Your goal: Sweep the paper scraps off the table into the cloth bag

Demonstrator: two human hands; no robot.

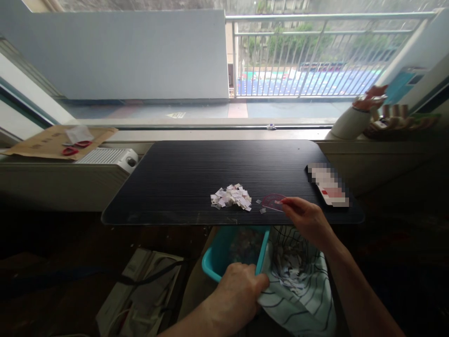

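Note:
My left hand [242,285] is closed on the near rim of a turquoise bin [210,262], its thumb close to a pale green striped cloth [298,313]. Above the black table's near edge, my right hand [308,217] pinches a small pale piece [278,202] between thumb and fingertips. Under those fingertips a pink transparent half-round plastic sheet, like a protractor [269,200], lies on the table. A heap of small white paper pieces [231,196] is to its left, with a few loose clear bits [263,210] between them. Dim scraps fill the bin's bottom.
The black table [196,164] stands against the window sill. A phone-like slab [328,185], partly blurred out, rests at right. Paper scraps [293,276] lie in the striped cloth. Red-handled scissors [75,148] are on cardboard at left; a white vase [351,122] stands at right.

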